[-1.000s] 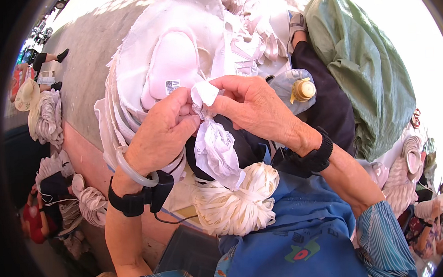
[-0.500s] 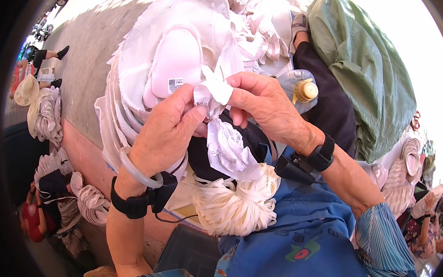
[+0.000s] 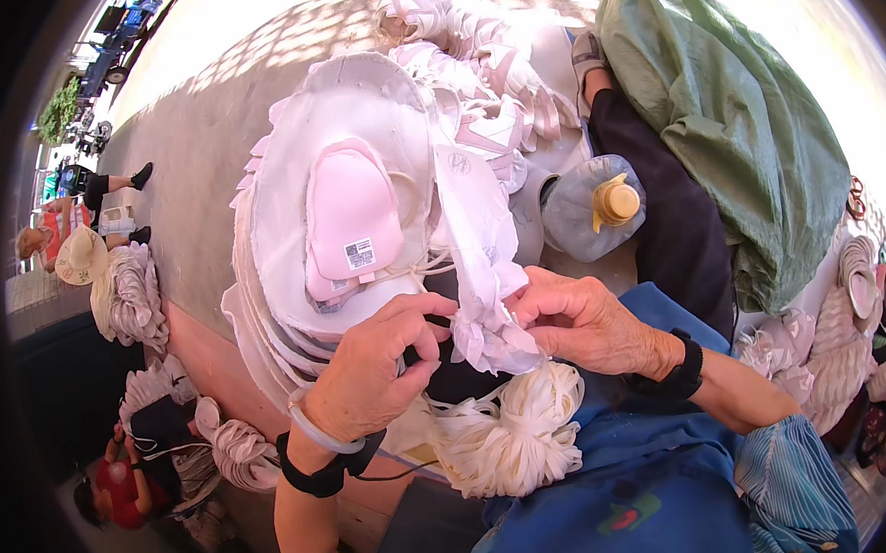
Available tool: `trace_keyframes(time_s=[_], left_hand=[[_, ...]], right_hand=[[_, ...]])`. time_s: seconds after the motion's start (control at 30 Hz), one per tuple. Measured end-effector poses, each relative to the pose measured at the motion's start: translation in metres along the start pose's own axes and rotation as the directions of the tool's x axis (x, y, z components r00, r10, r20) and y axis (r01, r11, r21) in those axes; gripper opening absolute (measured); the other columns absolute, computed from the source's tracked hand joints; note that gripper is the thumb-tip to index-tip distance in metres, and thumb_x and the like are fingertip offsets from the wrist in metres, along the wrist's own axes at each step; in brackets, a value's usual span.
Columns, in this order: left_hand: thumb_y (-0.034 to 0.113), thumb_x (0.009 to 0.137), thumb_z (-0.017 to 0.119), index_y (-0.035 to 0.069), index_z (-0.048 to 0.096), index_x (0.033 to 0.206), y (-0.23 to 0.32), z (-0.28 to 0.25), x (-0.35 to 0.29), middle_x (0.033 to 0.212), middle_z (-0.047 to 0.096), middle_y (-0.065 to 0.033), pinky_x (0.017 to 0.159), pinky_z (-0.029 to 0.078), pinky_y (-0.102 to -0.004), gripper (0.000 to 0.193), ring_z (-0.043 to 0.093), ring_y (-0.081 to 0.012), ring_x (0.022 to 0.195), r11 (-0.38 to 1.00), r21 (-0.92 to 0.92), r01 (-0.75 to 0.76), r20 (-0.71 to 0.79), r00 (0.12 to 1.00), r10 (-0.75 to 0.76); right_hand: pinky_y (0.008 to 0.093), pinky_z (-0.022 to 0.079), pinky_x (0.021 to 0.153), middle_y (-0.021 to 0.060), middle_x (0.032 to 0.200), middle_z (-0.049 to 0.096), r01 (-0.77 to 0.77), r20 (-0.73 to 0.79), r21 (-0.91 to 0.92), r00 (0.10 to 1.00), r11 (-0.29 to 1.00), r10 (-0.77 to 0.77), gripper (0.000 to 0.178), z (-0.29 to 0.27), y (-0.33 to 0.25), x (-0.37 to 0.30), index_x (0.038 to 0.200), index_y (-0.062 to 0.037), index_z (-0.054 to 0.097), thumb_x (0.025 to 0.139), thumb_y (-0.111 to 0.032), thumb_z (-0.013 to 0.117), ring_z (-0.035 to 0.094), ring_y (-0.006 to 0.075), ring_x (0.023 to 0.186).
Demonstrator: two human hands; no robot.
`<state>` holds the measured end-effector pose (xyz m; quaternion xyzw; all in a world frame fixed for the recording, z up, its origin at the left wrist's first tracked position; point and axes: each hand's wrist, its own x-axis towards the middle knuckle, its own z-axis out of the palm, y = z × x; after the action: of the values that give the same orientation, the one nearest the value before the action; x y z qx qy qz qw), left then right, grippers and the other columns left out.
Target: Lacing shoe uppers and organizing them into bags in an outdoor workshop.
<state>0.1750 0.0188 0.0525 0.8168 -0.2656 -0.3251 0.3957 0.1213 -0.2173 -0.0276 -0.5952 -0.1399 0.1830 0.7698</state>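
A long, crumpled sheet of thin white paper (image 3: 481,239) stands up between my hands, bunched at its lower end. My right hand (image 3: 601,323) pinches that bunched end from the right. On the other side my left hand (image 3: 378,365) has curled fingers, its index fingertip at the paper's edge; the exact grip is partly hidden. Beyond the left hand, pale pink insole-shaped pads (image 3: 353,216) with a printed label lie on a stack of white shoe-shaped pieces (image 3: 286,235). Below the paper rests a tied bundle of cream-coloured flat laces (image 3: 521,433).
A clear plastic jug (image 3: 585,219) with a yellow cap stands right of the stack. Farther right are a dark-trousered leg (image 3: 674,199) and a green cloth sack (image 3: 727,141). More white bundles (image 3: 470,35) lie behind. Other people sit at the far left and right.
The crumpled paper has opened out and now extends upward. My hands have come lower, with the left farther right, and have moved apart. The view has shifted.
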Motion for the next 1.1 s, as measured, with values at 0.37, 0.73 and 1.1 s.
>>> trace_keyframes(time_s=[0.37, 0.73, 1.1], left_hand=[[-0.014, 0.080, 0.051, 0.000, 0.049, 0.106, 0.002, 0.009, 0.002, 0.124, 0.050, -0.0161, 0.075, 0.053, -0.0272, 0.030, 0.066, -0.0221, 0.095, 0.946, -0.283, 0.156, -0.228, 0.948, -0.224], [-0.010, 0.081, 0.054, 0.000, 0.053, 0.107, 0.008, 0.009, 0.009, 0.106, 0.057, -0.0143, 0.062, 0.047, -0.0296, 0.028, 0.059, -0.0220, 0.072, 0.962, 0.220, 0.163, -0.412, 0.909, -0.060], [0.020, 0.077, 0.067, 0.009, 0.060, 0.099, 0.003, 0.001, 0.016, 0.082, 0.061, -0.0091, 0.063, 0.046, -0.0399, 0.026, 0.061, -0.0309, 0.078, 0.587, 0.761, 0.277, -0.280, 0.956, -0.089]], right_hand=[[0.0198, 0.048, 0.061, -0.0023, 0.084, 0.058, -0.224, 0.021, 0.307, 0.973, 0.925, 0.229, 0.012, -0.004, -0.003, -0.003, 0.105, -0.0049, 0.059, 0.094, -0.009, 0.053, 0.058, 0.0038, 0.070], [0.0247, 0.044, 0.063, 0.0065, 0.090, 0.059, -0.181, 0.212, 0.525, 0.974, 0.832, 0.079, 0.016, -0.035, -0.046, -0.038, 0.087, 0.0040, 0.065, 0.087, -0.012, 0.066, 0.055, 0.0116, 0.075], [0.0294, 0.046, 0.064, 0.0068, 0.076, 0.060, 0.271, -0.120, 0.780, 0.949, 0.564, -0.290, 0.017, -0.072, -0.112, -0.079, 0.085, 0.0022, 0.065, 0.088, -0.014, 0.062, 0.054, 0.0170, 0.066]])
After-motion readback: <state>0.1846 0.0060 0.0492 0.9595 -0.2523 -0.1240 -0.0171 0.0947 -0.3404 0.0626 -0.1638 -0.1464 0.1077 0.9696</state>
